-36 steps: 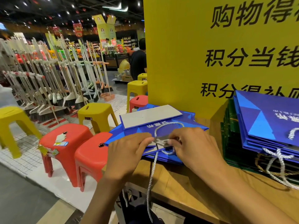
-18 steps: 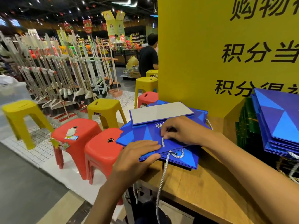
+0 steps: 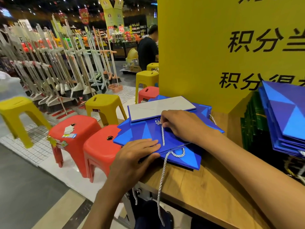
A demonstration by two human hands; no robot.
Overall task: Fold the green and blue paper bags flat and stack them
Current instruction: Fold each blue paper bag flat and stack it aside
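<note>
1. Since a second ago the left hand (image 3: 137, 154) has let go of the cord. It now lies flat, fingers straight, pressing the near edge of the folded blue bag (image 3: 142, 131).
2. The right hand (image 3: 183, 124) has moved up the bag's face, fingertips pinching the white cord (image 3: 163, 136) and hiding part of the print.
3. The bag lies on the wooden table (image 3: 206, 187).
4. Red stools (image 3: 99, 151) stand left; stacked blue bags (image 3: 288, 121) and green bags (image 3: 252, 123) stand right.

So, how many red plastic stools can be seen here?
3. One red stool stands left of the wooden table, a second beside it nearer the table, a third farther back by the yellow board. More may be stacked underneath, hidden.
</note>
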